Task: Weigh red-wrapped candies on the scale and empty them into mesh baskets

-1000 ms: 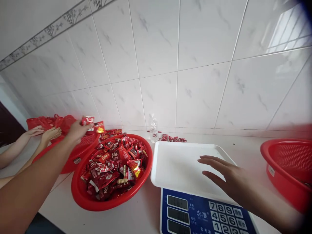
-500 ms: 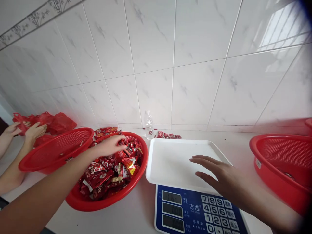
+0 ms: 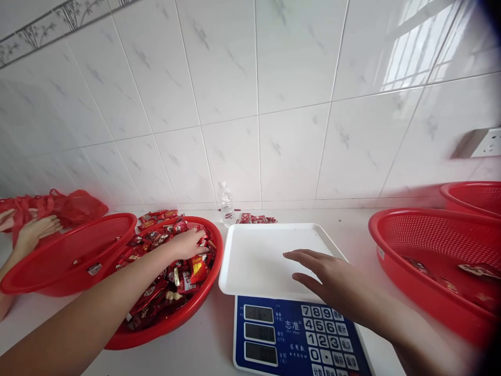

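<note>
My left hand (image 3: 190, 244) is down at the candies in a red plastic basket (image 3: 213, 279), its thumb and fingers apart around a small red packet, with no firm hold visible. Red-wrapped candies (image 3: 156, 240) fill this basket, along with a yellow-and-red packet (image 3: 199, 267) and a peanut (image 3: 172, 296). Over the white tray (image 3: 254, 256) of a blue digital scale (image 3: 287, 334) hovers my right hand (image 3: 324, 271), fingers stretched out and holding nothing. Nothing lies on the visible part of the tray.
Another red basket (image 3: 410, 261) with a few packets stands at right, one more (image 3: 473, 196) behind it. At left is a red basket (image 3: 47, 271); beyond it another person's hands (image 3: 37, 230) touch red plastic bags (image 3: 84, 206). A clear bottle (image 3: 226, 203) and red packets (image 3: 256, 218) sit by the wall.
My left hand has lowered a little into the candies. My right hand stays open above the tray. The view has turned to the right, showing more of the right-hand baskets and a wall socket.
</note>
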Motion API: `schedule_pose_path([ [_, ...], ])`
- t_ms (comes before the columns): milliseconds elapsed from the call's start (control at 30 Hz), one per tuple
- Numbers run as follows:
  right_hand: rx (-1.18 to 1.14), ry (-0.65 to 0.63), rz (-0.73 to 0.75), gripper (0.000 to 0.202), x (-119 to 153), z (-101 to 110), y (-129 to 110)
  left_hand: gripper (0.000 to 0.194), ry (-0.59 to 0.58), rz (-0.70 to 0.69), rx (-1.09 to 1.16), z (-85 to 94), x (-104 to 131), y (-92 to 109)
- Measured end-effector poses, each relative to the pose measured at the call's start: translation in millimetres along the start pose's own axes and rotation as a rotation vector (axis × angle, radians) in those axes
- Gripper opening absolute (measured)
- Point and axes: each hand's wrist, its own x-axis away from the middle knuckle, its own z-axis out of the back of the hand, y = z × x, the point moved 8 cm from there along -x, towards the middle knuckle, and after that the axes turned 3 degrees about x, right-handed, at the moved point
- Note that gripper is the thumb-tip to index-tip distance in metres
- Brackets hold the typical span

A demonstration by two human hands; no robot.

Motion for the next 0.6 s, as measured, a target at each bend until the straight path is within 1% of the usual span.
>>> schedule_pose_path([
  [67, -0.012, -0.014, -0.008, 0.035, -1, 1, -1, 0.026, 0.039, -0.001, 0.003, 8.2, 2, 3],
  [100, -0.019, -0.020, -0.012, 0.035, -1, 2, -2, 0.024, 0.072, 0.009, 0.012, 15.7, 3, 4],
  [167, -0.026, -0.032, -0.022, 0.035, -2, 2, -2, 0.024, 0.162, 0.039, 0.055, 36.3, 5, 8],
  [267, -0.022, -0.043, -0.042, 0.035, -3, 3, 0, 0.028, 0.295, 0.043, 0.241, 65.8, 8, 21],
  [333, -0.015, -0.052, -0.061, 0.036, -3, 4, 3, 0.034, 0.326, -0.014, 0.422, 74.2, 8, 39],
  [400, -0.009, -0.072, -0.092, 0.037, -3, 5, 7, 0.038, 0.281, -0.097, 0.622, 70.2, 7, 66],
  [433, -0.006, -0.087, -0.113, 0.037, -2, 6, 10, 0.040, 0.229, -0.136, 0.717, 64.0, 6, 82],
  [500, 0.000, -0.112, -0.153, 0.038, -3, 7, 14, 0.043, 0.083, -0.196, 0.863, 46.4, 5, 114],
  [567, 0.001, -0.135, -0.182, 0.040, -3, 7, 16, 0.047, -0.042, -0.239, 0.889, 30.2, 5, 140],
  [600, -0.004, -0.153, -0.194, 0.040, -3, 6, 16, 0.048, -0.071, -0.257, 0.857, 25.2, 4, 148],
])
